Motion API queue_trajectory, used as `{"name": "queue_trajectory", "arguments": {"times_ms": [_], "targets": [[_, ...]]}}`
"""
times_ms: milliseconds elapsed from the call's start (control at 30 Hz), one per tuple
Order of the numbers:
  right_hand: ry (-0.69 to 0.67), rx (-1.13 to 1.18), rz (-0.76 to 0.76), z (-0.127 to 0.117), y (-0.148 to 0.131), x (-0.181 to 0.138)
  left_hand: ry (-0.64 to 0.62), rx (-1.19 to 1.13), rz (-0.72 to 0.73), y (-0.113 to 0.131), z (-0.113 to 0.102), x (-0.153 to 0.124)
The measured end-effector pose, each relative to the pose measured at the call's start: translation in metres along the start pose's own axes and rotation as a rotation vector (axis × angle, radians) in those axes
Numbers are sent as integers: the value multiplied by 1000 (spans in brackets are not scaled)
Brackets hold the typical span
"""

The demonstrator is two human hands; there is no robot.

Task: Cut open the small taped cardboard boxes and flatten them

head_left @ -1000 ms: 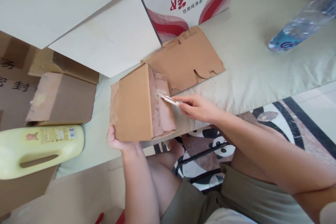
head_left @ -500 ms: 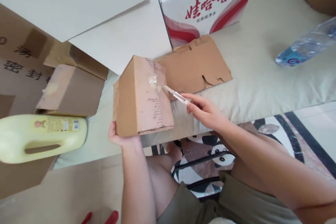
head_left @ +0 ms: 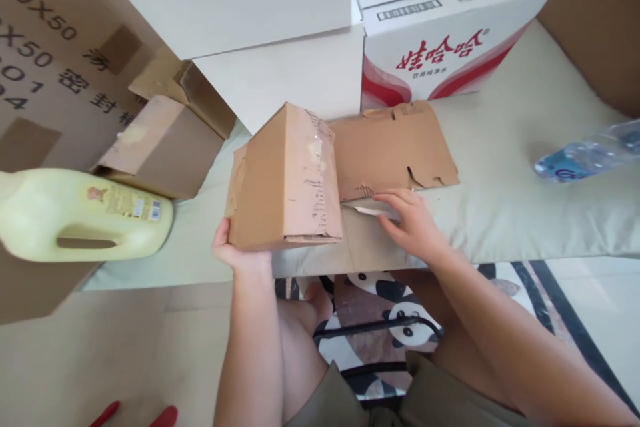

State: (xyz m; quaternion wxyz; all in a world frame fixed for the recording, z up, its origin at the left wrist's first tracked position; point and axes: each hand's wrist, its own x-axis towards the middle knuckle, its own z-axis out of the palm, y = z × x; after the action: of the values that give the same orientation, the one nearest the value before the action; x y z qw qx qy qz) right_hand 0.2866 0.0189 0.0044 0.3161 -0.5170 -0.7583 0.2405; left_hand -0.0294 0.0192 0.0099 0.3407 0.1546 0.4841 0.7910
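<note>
A small cardboard box [head_left: 263,183] stands tilted at the table's near edge, its taped, torn-looking pale side turned right. My left hand [head_left: 241,252] grips the box's lower left corner from below, with most fingers hidden behind it. To the right, my right hand [head_left: 413,223] is low over the cloth, thumb and fingers apart. Between them lies a pale utility knife [head_left: 367,211], partly covered by the hand. Just beyond my fingertips is a flat piece of cardboard [head_left: 395,143] with torn slots, lying behind and right of the box.
White cartons [head_left: 280,70] and a red-and-white water carton [head_left: 445,60] stand behind. At left are another small brown box [head_left: 175,147], a pale yellow jug [head_left: 135,220] and a large printed carton [head_left: 45,80]. A clear plastic bottle [head_left: 590,157] lies at right. Red objects [head_left: 165,416] show on the floor.
My right hand has moved right and down from the box's taped side, bringing the utility knife to the cloth and loosening its fingers. My left hand still holds the box. The view has shifted.
</note>
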Motion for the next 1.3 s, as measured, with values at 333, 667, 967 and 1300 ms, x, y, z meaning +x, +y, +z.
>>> {"name": "queue_trajectory", "arguments": {"times_ms": [333,667,967,1300], "targets": [[-43,290,-265,16,-4,-12,-160,210,-281,2,21,-21],[37,636,97,43,12,-5,-423,311,-442,18,17,-21],[-2,316,129,26,7,14,-420,258,-449,25,14,-16],[199,542,185,27,-7,13,-351,294,-447,19,18,-15]]}}
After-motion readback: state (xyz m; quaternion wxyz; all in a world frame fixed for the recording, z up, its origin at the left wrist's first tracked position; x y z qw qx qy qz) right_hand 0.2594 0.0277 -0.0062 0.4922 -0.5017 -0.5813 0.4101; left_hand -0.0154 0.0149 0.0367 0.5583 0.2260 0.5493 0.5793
